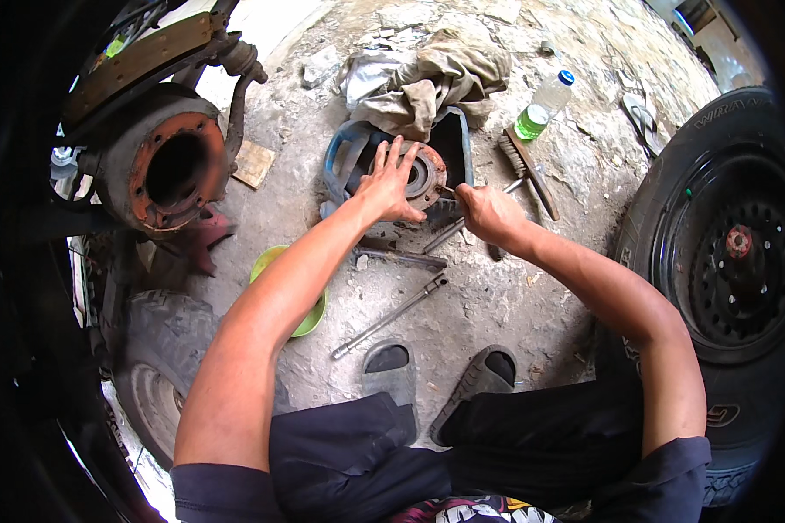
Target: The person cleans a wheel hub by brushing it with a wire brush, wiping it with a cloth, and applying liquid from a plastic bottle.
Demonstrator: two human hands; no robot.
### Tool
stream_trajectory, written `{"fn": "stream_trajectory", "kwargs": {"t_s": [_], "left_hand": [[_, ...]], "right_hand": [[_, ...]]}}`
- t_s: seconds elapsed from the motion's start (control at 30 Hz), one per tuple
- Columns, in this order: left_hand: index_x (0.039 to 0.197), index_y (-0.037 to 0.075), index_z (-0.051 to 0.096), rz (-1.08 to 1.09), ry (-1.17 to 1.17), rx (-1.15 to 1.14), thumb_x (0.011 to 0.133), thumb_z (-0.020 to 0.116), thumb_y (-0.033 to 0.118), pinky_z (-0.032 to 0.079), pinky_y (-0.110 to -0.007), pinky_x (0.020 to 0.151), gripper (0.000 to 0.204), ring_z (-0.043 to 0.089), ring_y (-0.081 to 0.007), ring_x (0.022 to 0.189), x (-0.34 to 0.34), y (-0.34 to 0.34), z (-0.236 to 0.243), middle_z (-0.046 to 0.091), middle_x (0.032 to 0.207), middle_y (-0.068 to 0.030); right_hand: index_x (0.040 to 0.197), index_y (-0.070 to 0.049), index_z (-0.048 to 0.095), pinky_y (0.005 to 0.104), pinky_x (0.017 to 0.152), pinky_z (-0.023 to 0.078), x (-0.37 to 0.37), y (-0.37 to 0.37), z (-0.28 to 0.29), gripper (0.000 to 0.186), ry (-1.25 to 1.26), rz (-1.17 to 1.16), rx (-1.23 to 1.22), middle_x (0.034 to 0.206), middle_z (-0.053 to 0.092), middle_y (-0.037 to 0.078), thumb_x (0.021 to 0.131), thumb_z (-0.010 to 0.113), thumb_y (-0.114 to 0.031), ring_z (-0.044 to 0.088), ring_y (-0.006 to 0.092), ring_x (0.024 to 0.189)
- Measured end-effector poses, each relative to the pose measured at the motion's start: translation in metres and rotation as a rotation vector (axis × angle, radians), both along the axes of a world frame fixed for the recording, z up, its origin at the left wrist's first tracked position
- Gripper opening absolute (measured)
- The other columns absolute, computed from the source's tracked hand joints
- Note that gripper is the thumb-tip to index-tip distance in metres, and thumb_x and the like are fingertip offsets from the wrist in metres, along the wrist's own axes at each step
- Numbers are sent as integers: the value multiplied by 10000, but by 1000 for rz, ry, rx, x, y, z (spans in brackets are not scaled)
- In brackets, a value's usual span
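Note:
A round metal hub with an orange-red flange rests on a cut-open blue plastic container. My left hand lies on the hub's left side, its fingers stretched out and spread across the face and the thumb near the lower edge. My right hand is closed at the hub's right edge, around a thin metal tool whose short visible end reaches the flange. The fist hides the rest of that tool, so its exact kind cannot be made out. Crumpled beige rags lie just behind the container.
A long socket handle and a metal bar lie before the container, beside a green bowl. Rightward are a wire brush, a bottle and a large wheel. An axle housing stands left.

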State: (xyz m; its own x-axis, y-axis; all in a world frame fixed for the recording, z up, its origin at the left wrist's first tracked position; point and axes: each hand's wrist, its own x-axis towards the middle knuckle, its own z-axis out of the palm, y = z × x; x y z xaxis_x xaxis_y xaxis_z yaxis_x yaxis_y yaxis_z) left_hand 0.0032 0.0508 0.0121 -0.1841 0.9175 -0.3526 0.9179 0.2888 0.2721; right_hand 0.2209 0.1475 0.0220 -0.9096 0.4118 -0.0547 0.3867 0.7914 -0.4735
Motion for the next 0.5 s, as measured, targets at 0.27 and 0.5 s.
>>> {"fn": "stream_trajectory", "kwargs": {"t_s": [0.27, 0.5], "left_hand": [[1613, 235, -15, -1, 10, 1, 551, 942, 498, 412, -686, 1062, 1454, 6, -446, 1530, 0, -1, -1, -69, 1674, -162], [1612, 231, -9, 1, 15, 3, 544, 948, 487, 408, -681, 1071, 1457, 8, -453, 1528, -3, -4, -3, -67, 1674, -163]], "right_hand": [[921, -40, 587, 538, 575, 508, 2, -1, -2, 153, 61, -27, 2, 706, 647, 251, 980, 516, -163, 661, 447, 660], [946, -37, 583, 540, 581, 523, 4, -21, 6, 130, -78, -1, -30, 714, 653, 233, 957, 518, -149, 669, 443, 670]]}}
